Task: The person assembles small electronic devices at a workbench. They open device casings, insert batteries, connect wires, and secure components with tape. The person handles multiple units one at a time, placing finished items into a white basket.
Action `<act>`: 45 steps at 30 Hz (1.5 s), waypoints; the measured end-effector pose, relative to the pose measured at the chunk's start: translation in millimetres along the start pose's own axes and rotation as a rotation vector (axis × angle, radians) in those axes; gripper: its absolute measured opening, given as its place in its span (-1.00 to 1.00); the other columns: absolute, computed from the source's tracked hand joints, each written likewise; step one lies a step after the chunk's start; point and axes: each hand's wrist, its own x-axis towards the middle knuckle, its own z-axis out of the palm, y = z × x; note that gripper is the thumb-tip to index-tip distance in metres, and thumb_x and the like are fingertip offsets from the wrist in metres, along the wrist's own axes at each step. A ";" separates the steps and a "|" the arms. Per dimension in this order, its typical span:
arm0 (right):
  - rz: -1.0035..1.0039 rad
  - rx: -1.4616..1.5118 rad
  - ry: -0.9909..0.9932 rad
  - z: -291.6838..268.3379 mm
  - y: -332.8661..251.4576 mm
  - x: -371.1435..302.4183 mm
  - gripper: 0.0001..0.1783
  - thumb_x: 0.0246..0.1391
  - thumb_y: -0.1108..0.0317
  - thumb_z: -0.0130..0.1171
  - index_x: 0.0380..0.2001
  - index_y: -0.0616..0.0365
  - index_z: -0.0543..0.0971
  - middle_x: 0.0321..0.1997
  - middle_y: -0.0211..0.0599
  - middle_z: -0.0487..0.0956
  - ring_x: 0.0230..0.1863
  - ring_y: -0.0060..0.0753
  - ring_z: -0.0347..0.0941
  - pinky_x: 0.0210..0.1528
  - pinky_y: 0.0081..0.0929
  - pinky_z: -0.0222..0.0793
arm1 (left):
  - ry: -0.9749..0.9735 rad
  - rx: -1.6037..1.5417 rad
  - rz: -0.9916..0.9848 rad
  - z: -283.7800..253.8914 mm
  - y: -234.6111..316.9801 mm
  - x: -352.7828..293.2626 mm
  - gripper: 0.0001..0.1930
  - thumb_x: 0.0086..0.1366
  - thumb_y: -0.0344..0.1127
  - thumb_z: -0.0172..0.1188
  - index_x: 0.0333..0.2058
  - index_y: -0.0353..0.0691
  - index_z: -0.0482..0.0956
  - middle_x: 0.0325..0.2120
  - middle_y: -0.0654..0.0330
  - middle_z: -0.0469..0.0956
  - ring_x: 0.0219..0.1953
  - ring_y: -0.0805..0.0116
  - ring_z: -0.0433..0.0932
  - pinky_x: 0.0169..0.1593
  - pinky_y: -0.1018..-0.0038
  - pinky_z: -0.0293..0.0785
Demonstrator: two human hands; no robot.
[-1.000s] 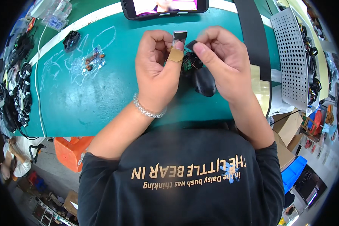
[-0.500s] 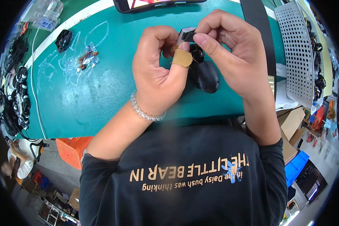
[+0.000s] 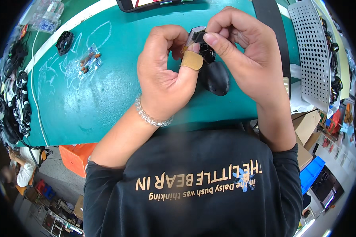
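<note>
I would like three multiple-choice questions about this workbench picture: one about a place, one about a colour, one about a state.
1. Where does the black mouse shell lie?
A. on the table under the hands
B. on the perforated panel
C. on the floor

2. What colour is the table top?
A. red
B. teal green
C. white

3. How is the small silver part held?
A. lying loose on the table
B. pinched between the left hand and the right hand
C. in the right hand alone

Key: 1 A, the shell rests on the table just below the fingers. 2 B, the surface is teal green. 3 B, fingers of both hands meet on the part.
</note>
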 end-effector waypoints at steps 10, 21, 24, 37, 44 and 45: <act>0.035 -0.073 0.040 3.9 -4.2 -1.7 -0.95 0.01 0.57 0.15 -0.43 0.27 0.48 -0.50 -0.53 0.42 -0.46 -0.79 0.22 -0.45 -0.79 0.11 | -0.047 0.076 0.064 -2.3 -0.6 -0.5 -0.78 0.17 -0.56 0.15 -0.24 -0.32 0.32 -0.42 0.27 0.37 -0.40 0.61 0.34 -0.29 0.69 0.31; -0.127 -0.249 0.159 9.1 -8.9 3.7 -0.82 -0.16 0.53 0.27 -0.50 0.26 0.43 -0.54 -0.27 0.38 -0.52 -0.41 0.29 -0.45 -0.53 0.22 | -0.028 -0.135 -0.066 -0.6 -1.2 5.3 -0.81 0.14 -0.52 0.14 -0.29 -0.30 0.33 -0.48 0.28 0.34 -0.46 0.55 0.27 -0.35 0.62 0.28; -0.121 -0.316 0.189 12.2 -4.1 3.0 -0.80 -0.16 0.52 0.28 -0.48 0.26 0.42 -0.53 -0.25 0.38 -0.52 -0.43 0.29 -0.45 -0.54 0.21 | -0.029 -0.173 -0.080 -1.4 -1.8 5.6 -0.80 0.15 -0.52 0.13 -0.27 -0.30 0.33 -0.46 0.28 0.34 -0.44 0.56 0.27 -0.33 0.62 0.28; -0.180 -0.118 0.124 5.5 6.5 -2.0 -0.89 -0.01 0.55 0.17 -0.38 0.25 0.45 -0.38 -0.45 0.41 -0.41 -0.70 0.22 -0.38 -0.72 0.12 | -0.070 -0.475 -0.214 -4.2 2.4 7.6 -0.79 0.18 -0.55 0.11 -0.23 -0.27 0.31 -0.39 0.33 0.34 -0.41 0.65 0.29 -0.33 0.69 0.26; -0.058 0.041 0.097 -2.9 6.8 -7.7 -0.89 0.05 0.53 0.13 -0.34 0.33 0.44 -0.32 -0.35 0.41 -0.35 -0.64 0.27 -0.29 -0.70 0.19 | -0.146 -0.582 -0.283 -9.1 0.6 9.9 -0.77 0.23 -0.43 0.10 -0.14 -0.28 0.35 -0.36 0.25 0.44 -0.34 0.47 0.40 -0.23 0.54 0.34; -0.041 0.040 0.082 -3.6 5.6 -7.0 -0.89 0.05 0.53 0.12 -0.34 0.33 0.44 -0.32 -0.33 0.40 -0.35 -0.63 0.27 -0.28 -0.69 0.20 | -0.152 -0.589 -0.303 -10.3 2.1 10.1 -0.77 0.24 -0.42 0.10 -0.14 -0.27 0.35 -0.36 0.26 0.43 -0.34 0.47 0.40 -0.23 0.53 0.34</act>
